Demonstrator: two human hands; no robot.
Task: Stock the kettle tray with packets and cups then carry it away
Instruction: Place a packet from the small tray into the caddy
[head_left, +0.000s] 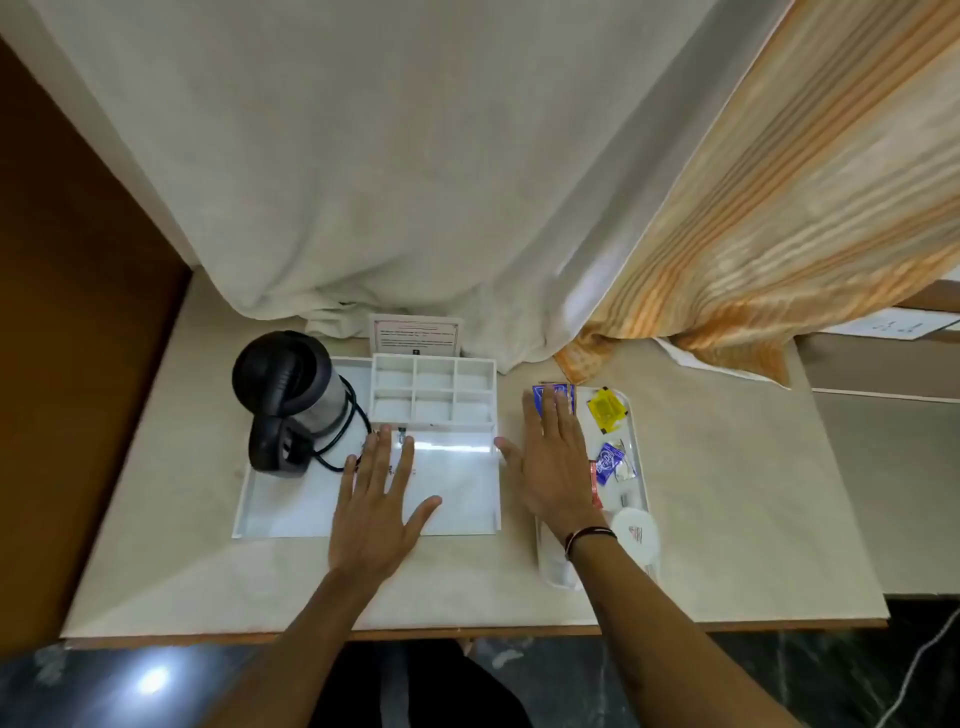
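Kettle tray (291, 519): white, flat on the beige surface (727, 519), centre-left of view.
Kettle (291, 384): black and steel, at 10 o'clock on the tray, cord coiled beside it.
Divider box (434, 392): six compartments at 12 o'clock on the tray – all looking bare.
Left hand (376, 512): fingers spread, palm down over the tray's near half – gripping nothing.
Right hand (553, 467): flat and spread, at 3 o'clock just beside the tray, over the edge of a second tray (641, 467).
Packets: blue (609, 462), yellow (605, 408), lying in the second tray.
Cup lid (636, 532): white, round, at 5 o'clock of the right hand.
Curtain (363, 182): cream, draped at 12 o'clock.
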